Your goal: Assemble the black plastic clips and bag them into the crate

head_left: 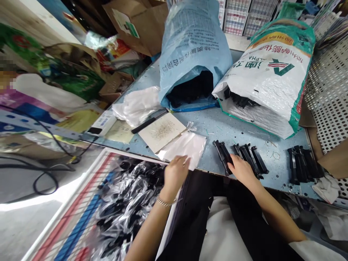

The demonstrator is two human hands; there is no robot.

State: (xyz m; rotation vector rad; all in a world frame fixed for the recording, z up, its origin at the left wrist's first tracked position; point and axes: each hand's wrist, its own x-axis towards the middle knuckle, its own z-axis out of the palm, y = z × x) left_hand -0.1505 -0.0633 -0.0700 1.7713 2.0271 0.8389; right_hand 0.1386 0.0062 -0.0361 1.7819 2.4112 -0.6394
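My left hand, a braided bracelet at its wrist, curls its fingers at the near edge of a flat pile of clear plastic bags; it seems to pinch a bag there. On the table, my right hand has thumb and fingers against a pair of long black plastic parts. How firmly it grips them is partly hidden. Just beyond that hand lies a row of similar black parts. Another group of black parts rests farther right.
A blue sack and a white-green sack, both with black parts inside, lie on the blue table. A crate of bagged black parts stands below left. Near the bags are a cardboard piece and a black-handled tool.
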